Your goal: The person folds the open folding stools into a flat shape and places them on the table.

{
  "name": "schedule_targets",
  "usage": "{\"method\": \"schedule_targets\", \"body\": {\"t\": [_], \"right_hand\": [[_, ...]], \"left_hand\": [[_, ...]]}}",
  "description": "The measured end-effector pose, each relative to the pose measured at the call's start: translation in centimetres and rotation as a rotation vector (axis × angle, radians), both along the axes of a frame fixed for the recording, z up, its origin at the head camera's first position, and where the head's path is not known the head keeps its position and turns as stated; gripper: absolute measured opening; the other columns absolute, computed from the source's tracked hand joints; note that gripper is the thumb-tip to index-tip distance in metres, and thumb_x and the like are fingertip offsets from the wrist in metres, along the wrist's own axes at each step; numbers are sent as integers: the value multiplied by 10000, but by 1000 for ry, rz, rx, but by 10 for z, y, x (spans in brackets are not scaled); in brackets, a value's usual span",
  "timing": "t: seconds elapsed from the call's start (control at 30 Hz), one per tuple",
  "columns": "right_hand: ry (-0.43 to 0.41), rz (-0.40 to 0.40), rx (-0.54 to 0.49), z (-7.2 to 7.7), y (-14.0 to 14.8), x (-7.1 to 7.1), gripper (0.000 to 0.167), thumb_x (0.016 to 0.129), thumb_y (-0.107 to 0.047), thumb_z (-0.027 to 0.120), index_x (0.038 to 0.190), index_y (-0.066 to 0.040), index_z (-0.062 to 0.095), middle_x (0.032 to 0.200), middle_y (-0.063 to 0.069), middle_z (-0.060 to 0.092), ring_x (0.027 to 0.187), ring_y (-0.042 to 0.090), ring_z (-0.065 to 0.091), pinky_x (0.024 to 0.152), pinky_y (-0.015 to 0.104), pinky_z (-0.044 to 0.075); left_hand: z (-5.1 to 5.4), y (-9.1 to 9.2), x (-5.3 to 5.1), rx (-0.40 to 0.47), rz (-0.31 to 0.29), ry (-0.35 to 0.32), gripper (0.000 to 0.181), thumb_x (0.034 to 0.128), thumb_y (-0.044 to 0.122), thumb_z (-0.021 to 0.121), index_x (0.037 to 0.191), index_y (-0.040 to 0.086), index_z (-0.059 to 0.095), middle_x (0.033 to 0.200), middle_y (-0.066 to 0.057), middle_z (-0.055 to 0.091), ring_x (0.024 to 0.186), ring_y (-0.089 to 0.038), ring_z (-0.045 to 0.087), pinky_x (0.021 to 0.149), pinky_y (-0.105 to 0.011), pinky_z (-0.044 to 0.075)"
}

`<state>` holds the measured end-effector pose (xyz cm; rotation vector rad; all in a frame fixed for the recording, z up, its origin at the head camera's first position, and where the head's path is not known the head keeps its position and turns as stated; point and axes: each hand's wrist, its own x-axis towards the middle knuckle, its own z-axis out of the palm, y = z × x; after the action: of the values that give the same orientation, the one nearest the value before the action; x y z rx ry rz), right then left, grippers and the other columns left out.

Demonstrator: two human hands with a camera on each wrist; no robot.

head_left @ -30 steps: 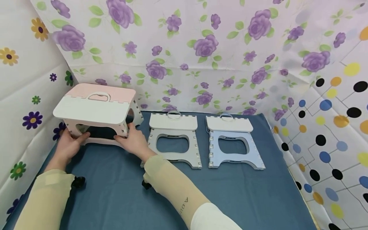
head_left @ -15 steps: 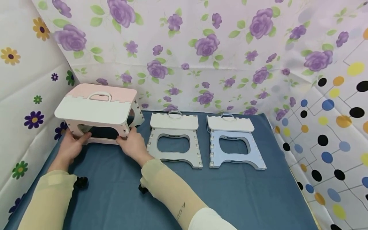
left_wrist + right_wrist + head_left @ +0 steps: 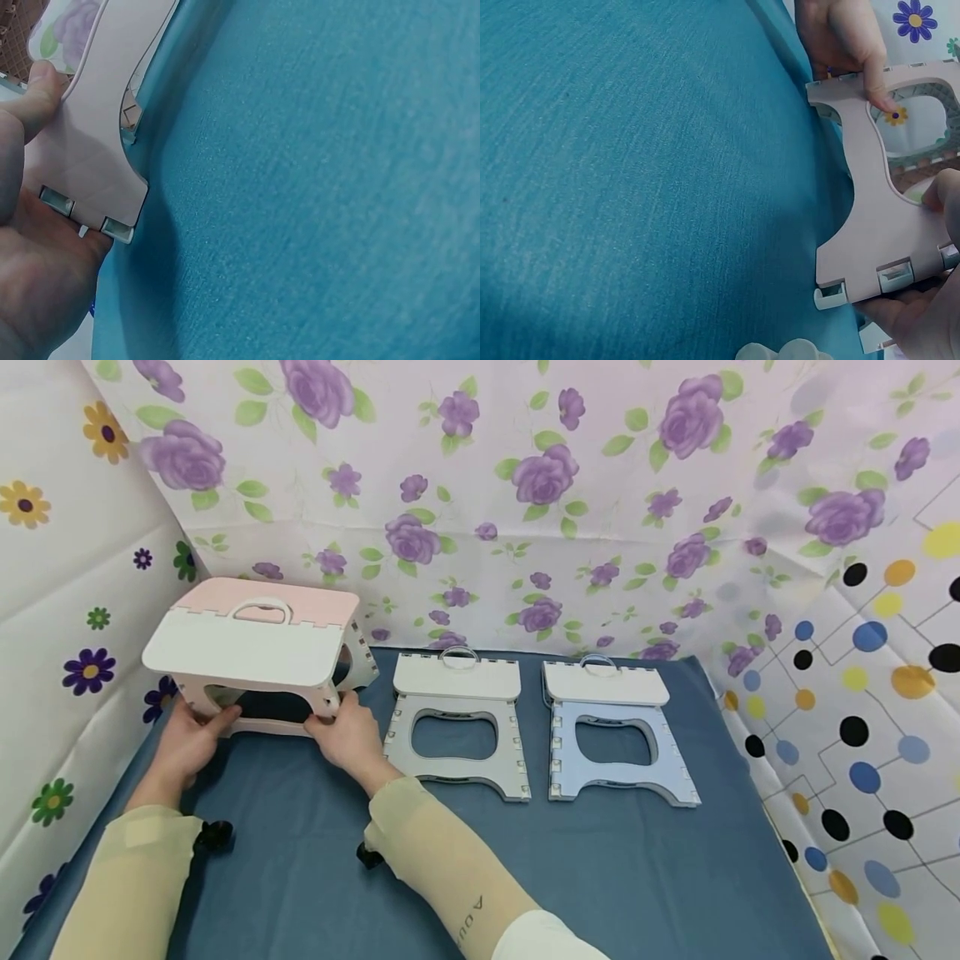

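Note:
An unfolded pink-and-white folding stool (image 3: 247, 643) stands upright at the back left, its white carry handle (image 3: 260, 607) on top. My left hand (image 3: 182, 739) grips its front left leg, the thumb hooked over the edge of the oval opening in the front panel. Around the front right leg, my right hand (image 3: 348, 732) holds on, thumb at the same opening's other end. The left wrist view shows the pink leg panel (image 3: 86, 165) between thumb and fingers. Both hands on the panel (image 3: 866, 202) appear in the right wrist view.
Two folded stools lie flat to the right: a grey-and-white one (image 3: 456, 727) and a blue-and-white one (image 3: 611, 735). Blue cloth (image 3: 315, 877) covers the table. Flower-printed sheets (image 3: 480, 527) stand behind and at left, a dotted sheet (image 3: 862, 760) at right.
Both hands keep their hold on the pink-and-white stool, which stays in place. The right hand shifted very slightly early on; the head view has moved a little.

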<state>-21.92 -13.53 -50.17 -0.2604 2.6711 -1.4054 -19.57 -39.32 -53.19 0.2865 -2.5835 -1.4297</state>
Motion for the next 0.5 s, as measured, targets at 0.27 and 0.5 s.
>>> {"method": "schedule_targets", "body": {"t": [0.27, 0.5], "right_hand": [[-1, -3, -5, 1, 0, 1, 488, 985, -375, 754, 1329, -74, 584, 1012, 51, 709, 731, 132, 607, 617, 299, 487], [-19, -6, 3, 1, 0, -1, 478, 984, -378, 762, 1331, -97, 591, 1032, 45, 719, 762, 132, 625, 639, 305, 500]], "left_hand": [[-2, 2, 1, 14, 8, 15, 725, 1118, 266, 589, 1648, -9, 178, 1574, -359, 401, 1099, -220, 539, 708, -100, 465], [-2, 3, 2, 11, -5, 37, 694, 1119, 242, 584, 1633, -27, 202, 1535, -365, 440, 981, -37, 520, 705, -107, 477]]}}
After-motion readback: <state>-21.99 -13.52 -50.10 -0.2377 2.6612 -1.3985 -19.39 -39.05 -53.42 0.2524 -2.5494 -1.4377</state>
